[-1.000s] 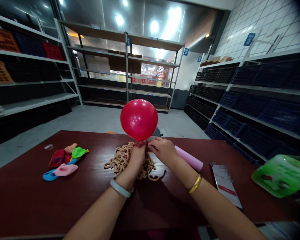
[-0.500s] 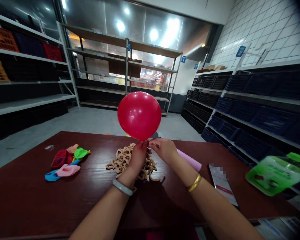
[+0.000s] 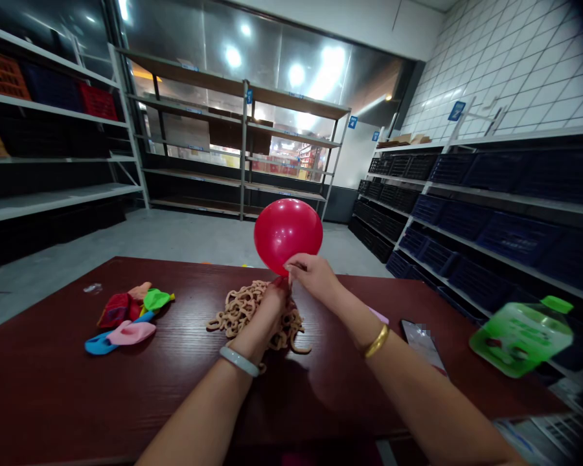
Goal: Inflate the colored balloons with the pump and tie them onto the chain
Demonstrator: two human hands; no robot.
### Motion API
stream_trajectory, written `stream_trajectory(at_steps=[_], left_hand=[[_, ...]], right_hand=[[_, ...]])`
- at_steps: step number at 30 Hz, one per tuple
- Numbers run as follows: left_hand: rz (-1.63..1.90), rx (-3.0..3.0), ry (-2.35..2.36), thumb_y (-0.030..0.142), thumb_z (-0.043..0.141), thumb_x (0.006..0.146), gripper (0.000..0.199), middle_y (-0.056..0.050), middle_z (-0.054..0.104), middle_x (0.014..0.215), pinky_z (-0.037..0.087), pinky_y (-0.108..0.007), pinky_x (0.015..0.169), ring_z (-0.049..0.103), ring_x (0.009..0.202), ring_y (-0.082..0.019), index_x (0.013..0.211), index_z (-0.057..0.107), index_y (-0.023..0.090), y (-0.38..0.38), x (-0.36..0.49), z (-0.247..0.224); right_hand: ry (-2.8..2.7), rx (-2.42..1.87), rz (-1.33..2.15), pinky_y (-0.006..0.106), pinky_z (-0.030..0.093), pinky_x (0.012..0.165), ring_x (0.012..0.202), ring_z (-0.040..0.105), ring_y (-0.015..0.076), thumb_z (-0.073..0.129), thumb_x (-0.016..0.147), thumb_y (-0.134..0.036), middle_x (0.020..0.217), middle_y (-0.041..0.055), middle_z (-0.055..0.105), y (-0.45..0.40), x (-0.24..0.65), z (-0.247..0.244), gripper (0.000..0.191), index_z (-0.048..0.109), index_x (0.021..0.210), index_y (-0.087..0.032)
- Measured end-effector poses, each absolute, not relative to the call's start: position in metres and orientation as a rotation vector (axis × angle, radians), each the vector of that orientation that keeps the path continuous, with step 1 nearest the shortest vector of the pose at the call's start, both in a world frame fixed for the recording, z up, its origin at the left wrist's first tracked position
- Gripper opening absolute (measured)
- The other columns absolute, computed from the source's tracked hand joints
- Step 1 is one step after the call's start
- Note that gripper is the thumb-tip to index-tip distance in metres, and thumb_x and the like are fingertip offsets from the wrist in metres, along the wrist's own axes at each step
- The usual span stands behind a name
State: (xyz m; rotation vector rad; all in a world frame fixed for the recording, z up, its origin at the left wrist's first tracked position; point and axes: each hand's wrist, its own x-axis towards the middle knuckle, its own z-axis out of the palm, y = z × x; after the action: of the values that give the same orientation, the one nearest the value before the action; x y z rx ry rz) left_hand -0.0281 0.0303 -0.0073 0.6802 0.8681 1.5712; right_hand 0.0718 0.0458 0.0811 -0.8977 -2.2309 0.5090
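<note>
Red balloon [image 3: 288, 232] stands upright above left hand [image 3: 273, 303], whose fingers clamp its neck, presumably keeping air in. Right hand [image 3: 315, 277]: fingertips pinched together beside neck; anything between them unclear.

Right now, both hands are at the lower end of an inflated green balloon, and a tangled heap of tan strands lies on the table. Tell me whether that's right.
Not quite: the inflated balloon is red, not green, as the head view shows. The rest stands: the left hand and right hand are at its lower end, and the tangled heap of tan strands lies on the table.
</note>
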Motion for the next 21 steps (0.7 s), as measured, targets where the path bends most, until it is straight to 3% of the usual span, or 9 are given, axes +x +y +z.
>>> stream_trajectory(at_steps=[5,7,10,12,14,16,19,21], left_hand=[[1.441,0.662,0.750,0.028,0.062,0.067,0.022,0.007,0.037,0.053,0.018,-0.017,0.035,0.029,0.037,-0.004,0.070,0.043,0.019,0.024,-0.037,0.001],[1.396,0.663,0.710,0.026,0.061,0.067,0.021,0.009,0.032,0.052,0.016,-0.016,0.034,0.024,0.036,-0.003,0.070,0.041,0.019,0.021,-0.041,0.009],[1.361,0.669,0.672,0.025,0.059,0.070,0.021,0.010,0.027,0.052,0.013,-0.014,0.034,0.020,0.036,-0.002,0.069,0.039,0.019,0.016,-0.045,0.020],[1.312,0.671,0.626,0.022,0.058,0.070,0.022,0.010,0.025,0.053,0.010,-0.013,0.035,0.018,0.036,-0.001,0.067,0.037,0.019,0.012,-0.046,0.026],[1.235,0.651,0.542,0.020,0.059,0.072,0.024,0.010,0.024,0.054,0.010,-0.013,0.035,0.018,0.037,-0.001,0.066,0.036,0.018,0.009,-0.044,0.029],[1.158,0.604,0.448,0.019,0.060,0.073,0.025,0.009,0.024,0.054,0.012,-0.013,0.034,0.021,0.038,-0.002,0.066,0.036,0.018,0.006,-0.043,0.030],[1.075,0.523,0.350,0.017,0.059,0.076,0.026,0.008,0.024,0.055,0.013,-0.013,0.034,0.022,0.038,-0.001,0.066,0.035,0.018,0.005,-0.046,0.031],[1.039,0.471,0.303,0.015,0.056,0.079,0.024,0.008,0.024,0.055,0.012,-0.012,0.033,0.023,0.038,-0.001,0.066,0.036,0.017,0.005,-0.051,0.032]], right_hand=[[-2.113,-0.462,1.085,0.031,0.048,0.085,0.098,0.062,0.0159,0.056,0.087,-0.039,0.107,0.0054,0.068,0.037,0.058,0.109,0.037,0.056,0.120,-0.022],[-2.080,-0.545,1.085,0.029,0.050,0.076,0.084,0.064,0.0148,0.055,0.088,-0.042,0.094,0.0046,0.069,0.036,0.066,0.107,0.032,0.062,0.110,-0.020],[-1.992,-0.845,1.155,0.025,0.047,0.056,0.056,0.058,0.0120,0.052,0.088,-0.043,0.064,0.0008,0.064,0.044,0.083,0.083,0.032,0.065,0.077,-0.017],[-1.874,-0.960,1.293,0.024,0.045,0.050,0.050,0.055,0.0122,0.057,0.084,-0.037,0.055,-0.0003,0.059,0.051,0.090,0.059,0.028,0.062,0.066,-0.017],[-1.838,-0.953,1.369,0.026,0.049,0.056,0.057,0.059,0.0140,0.057,0.083,-0.032,0.059,0.0002,0.061,0.055,0.087,0.037,0.020,0.063,0.070,-0.017],[-1.795,-0.906,1.457,0.029,0.052,0.065,0.068,0.063,0.0152,0.050,0.086,-0.031,0.070,0.0013,0.066,0.056,0.078,0.022,0.019,0.065,0.086,-0.020],[-1.774,-0.825,1.569,0.031,0.053,0.064,0.069,0.064,0.0157,0.041,0.088,-0.036,0.072,0.0019,0.066,0.056,0.062,0.013,0.027,0.064,0.092,-0.021],[-1.763,-0.797,1.575,0.029,0.052,0.060,0.064,0.062,0.0150,0.046,0.085,-0.038,0.067,0.0005,0.063,0.057,0.056,0.011,0.024,0.062,0.087,-0.020]])
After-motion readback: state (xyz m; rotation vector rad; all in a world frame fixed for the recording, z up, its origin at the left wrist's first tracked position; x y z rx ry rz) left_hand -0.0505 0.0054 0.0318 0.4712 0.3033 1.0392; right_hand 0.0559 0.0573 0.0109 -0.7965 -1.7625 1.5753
